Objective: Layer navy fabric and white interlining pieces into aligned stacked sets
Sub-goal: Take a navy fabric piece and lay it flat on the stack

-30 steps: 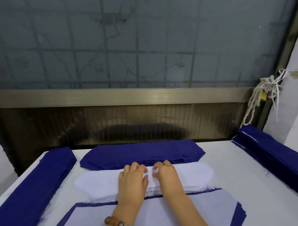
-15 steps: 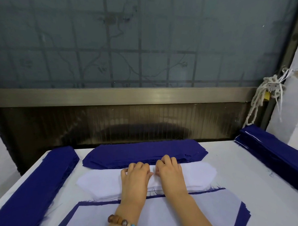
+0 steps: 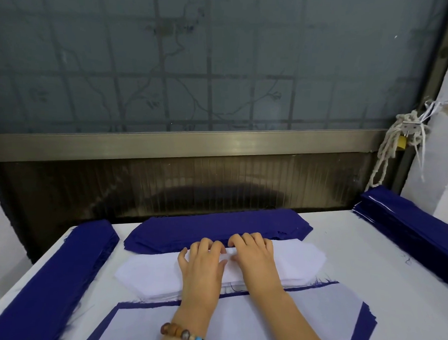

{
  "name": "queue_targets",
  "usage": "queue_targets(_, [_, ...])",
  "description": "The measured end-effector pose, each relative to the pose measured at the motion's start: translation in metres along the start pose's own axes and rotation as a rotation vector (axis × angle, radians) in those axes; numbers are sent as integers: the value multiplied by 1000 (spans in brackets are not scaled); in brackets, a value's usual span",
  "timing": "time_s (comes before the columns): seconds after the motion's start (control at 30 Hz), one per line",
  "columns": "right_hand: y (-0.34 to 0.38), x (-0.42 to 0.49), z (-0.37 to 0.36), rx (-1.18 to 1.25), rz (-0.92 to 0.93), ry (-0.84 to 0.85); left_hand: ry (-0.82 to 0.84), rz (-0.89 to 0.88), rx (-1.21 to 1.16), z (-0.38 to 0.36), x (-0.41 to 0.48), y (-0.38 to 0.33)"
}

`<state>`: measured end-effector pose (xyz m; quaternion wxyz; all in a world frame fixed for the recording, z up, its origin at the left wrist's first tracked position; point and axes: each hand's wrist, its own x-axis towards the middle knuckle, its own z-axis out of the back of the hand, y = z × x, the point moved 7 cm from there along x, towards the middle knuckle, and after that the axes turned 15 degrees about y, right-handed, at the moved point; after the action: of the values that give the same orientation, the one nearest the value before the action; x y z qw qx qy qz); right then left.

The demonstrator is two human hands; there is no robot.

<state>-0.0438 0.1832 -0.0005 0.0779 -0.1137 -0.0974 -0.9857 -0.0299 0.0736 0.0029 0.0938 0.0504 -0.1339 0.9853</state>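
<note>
A stack of white interlining pieces point(image 3: 149, 274) lies across the middle of the white table point(image 3: 362, 263). Both hands rest on its far edge with fingers curled. My left hand point(image 3: 203, 269), with a bead bracelet at the wrist, and my right hand point(image 3: 255, 258) meet thumb to thumb, pinching a small ridge of the top white sheet between them. Just behind them lies a stack of navy fabric pieces point(image 3: 215, 228). In front sits a layered set point(image 3: 301, 317): a white piece on navy, with a navy border showing around it.
A long navy stack point(image 3: 58, 286) runs along the table's left edge, another navy stack point(image 3: 407, 229) along the right. A frosted window and metal sill stand behind the table. A knotted rope bundle point(image 3: 398, 141) hangs at the right wall.
Both hands have crept a little farther toward the white stack's far edge, fingertips now close to the navy stack. The fabric piles have not moved.
</note>
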Motion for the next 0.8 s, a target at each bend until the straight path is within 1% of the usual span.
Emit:
queue_targets(0.2, [0,-5,14,-58,-26,-82,-77,36,15,13,-5,3])
queue_targets(0.33, [6,-11,29,-102,-25,-105,-66,56,11,14,-5,4])
queue_targets(0.47, [11,-17,41,-125,24,-181,-55,66,15,13,-5,4])
queue_targets(0.8, [13,-24,48,-159,116,-248,-13,157,31,8,-5,11])
